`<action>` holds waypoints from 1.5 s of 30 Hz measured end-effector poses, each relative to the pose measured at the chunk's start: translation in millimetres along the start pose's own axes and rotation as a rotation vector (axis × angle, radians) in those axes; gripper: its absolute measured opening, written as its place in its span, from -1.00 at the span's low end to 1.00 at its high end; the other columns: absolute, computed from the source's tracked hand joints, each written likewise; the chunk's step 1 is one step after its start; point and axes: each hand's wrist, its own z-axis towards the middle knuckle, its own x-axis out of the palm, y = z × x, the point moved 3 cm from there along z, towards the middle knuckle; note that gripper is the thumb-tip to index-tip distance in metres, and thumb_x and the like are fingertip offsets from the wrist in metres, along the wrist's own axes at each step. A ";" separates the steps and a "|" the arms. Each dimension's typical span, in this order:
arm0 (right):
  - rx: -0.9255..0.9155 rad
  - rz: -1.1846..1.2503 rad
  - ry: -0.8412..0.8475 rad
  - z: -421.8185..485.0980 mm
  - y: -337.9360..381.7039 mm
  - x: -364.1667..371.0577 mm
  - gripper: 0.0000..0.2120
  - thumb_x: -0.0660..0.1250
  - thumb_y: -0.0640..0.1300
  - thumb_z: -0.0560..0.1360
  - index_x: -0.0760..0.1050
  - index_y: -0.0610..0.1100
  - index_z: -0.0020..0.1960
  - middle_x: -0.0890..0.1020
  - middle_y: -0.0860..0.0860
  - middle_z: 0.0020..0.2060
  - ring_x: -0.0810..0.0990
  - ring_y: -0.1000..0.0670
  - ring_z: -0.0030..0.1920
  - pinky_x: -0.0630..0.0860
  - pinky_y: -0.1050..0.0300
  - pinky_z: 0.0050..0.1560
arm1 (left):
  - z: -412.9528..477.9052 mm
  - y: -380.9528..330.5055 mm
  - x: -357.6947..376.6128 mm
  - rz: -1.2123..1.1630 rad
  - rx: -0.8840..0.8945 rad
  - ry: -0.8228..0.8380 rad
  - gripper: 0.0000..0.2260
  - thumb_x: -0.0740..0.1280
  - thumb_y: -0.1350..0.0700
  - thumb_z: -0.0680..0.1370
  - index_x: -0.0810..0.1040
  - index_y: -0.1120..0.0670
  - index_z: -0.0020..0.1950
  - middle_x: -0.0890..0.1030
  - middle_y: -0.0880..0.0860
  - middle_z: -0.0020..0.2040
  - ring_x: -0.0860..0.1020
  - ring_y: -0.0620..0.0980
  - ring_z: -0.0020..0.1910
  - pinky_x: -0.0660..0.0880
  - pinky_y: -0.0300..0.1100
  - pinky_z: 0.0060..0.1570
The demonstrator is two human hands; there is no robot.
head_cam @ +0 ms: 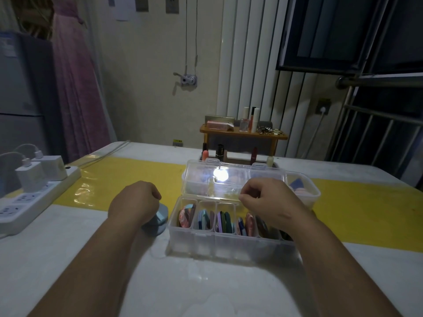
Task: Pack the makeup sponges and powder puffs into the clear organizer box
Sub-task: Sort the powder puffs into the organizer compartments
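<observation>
The clear organizer box stands on the table in front of me with its lid tipped up and back. Its compartments hold several flat powder puffs standing on edge, in pink, blue, purple and green. My left hand is curled over a blue powder puff lying on the table just left of the box. My right hand hovers over the right compartments with fingers curled and fingertips pinched together near the box's back edge. I see nothing between them.
A second clear tub with pink and blue sponges sits behind the box on the right. A white power strip with chargers lies at the left. Lipsticks and a small wooden shelf stand at the table's far side.
</observation>
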 end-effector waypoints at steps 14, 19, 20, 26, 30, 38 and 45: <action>0.020 0.056 -0.065 4.5 -9.2 -4.4 -0.88 0.30 -0.10 0.57 0.61 0.00 0.02 0.60 0.13 -0.14 0.56 0.11 -0.09 0.61 0.11 0.01 | -14.8 -24.1 -14.6 -0.272 0.156 -0.320 -0.78 0.23 0.42 0.41 0.52 0.13 -0.10 0.55 0.12 -0.13 0.44 0.14 -0.16 0.30 -0.10 -0.23; 0.009 0.099 -0.066 5.5 -8.7 -2.7 -0.89 0.31 -0.11 0.56 0.60 0.02 0.00 0.60 0.13 -0.14 0.56 0.10 -0.09 0.61 0.12 -0.01 | -15.5 -28.9 -10.2 -0.446 0.189 -0.334 -0.79 0.28 0.35 0.47 0.61 0.07 -0.06 0.62 0.06 -0.09 0.52 0.06 -0.10 0.34 -0.13 -0.15; 0.007 0.109 -0.063 5.6 -8.4 -2.4 -0.89 0.31 -0.12 0.56 0.60 0.02 0.00 0.60 0.13 -0.14 0.57 0.10 -0.09 0.60 0.13 -0.01 | -15.9 -29.7 -9.7 -0.490 0.194 -0.336 -0.79 0.28 0.33 0.48 0.61 0.04 -0.08 0.63 0.04 -0.10 0.54 0.06 -0.10 0.37 -0.13 -0.15; -0.019 0.139 -0.060 4.3 -3.5 -1.1 -0.90 0.30 -0.12 0.57 0.57 0.05 -0.01 0.60 0.12 -0.13 0.56 0.10 -0.08 0.58 0.19 -0.04 | -25.7 -37.2 -17.9 -0.574 0.241 -0.444 -0.82 0.30 0.29 0.52 0.60 0.02 -0.11 0.58 -0.04 -0.19 0.49 -0.12 -0.25 0.33 -0.30 -0.28; -0.043 0.166 -0.054 2.5 1.5 -2.0 -0.88 0.29 -0.13 0.59 0.56 0.07 0.01 0.58 0.15 -0.13 0.55 0.12 -0.09 0.57 0.19 -0.03 | -30.6 -44.2 -20.2 -0.771 0.297 -0.400 -0.79 0.31 0.32 0.55 0.59 0.00 -0.10 0.61 -0.06 -0.17 0.58 -0.03 -0.17 0.48 -0.25 -0.20; -0.121 0.326 0.042 -2.9 16.1 1.4 -0.76 0.27 -0.10 0.61 0.51 0.27 0.09 0.59 0.10 -0.12 0.55 0.09 -0.17 0.54 0.28 -0.23 | -40.7 -62.5 -14.0 -0.734 0.422 -0.013 -0.70 0.38 0.31 0.52 0.63 -0.14 -0.13 0.66 -0.13 -0.14 0.61 -0.13 -0.17 0.53 -0.32 -0.17; -0.169 0.419 0.039 -4.6 22.0 -0.5 -0.88 0.33 -0.08 0.58 0.48 0.15 0.02 0.64 0.19 -0.03 0.60 0.13 0.00 0.59 0.21 -0.02 | -45.5 -72.0 -12.6 -0.654 0.474 0.008 -0.77 0.43 0.21 0.52 0.64 -0.16 -0.12 0.66 -0.17 -0.20 0.57 -0.07 -0.21 0.53 -0.26 -0.25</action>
